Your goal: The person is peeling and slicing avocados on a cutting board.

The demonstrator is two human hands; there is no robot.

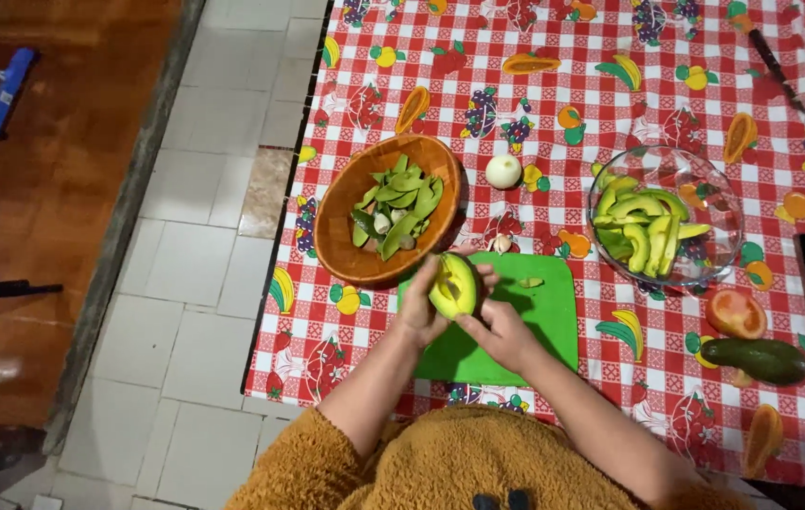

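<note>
While the left hand point(418, 307) cups a halved green avocado point(454, 285) at frame centre, its grip is curled around it. The right hand point(501, 331) pinches the avocado's lower edge above the green plastic cutting board point(544, 321).

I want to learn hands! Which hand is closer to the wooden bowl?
Left. The left hand holds the avocado half right beside the wooden bowl; the right hand is farther, over the green cutting board.

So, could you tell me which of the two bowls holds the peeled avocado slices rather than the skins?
The clear glass bowl on the right holds the slices; the brown wooden bowl holds skins.
</note>
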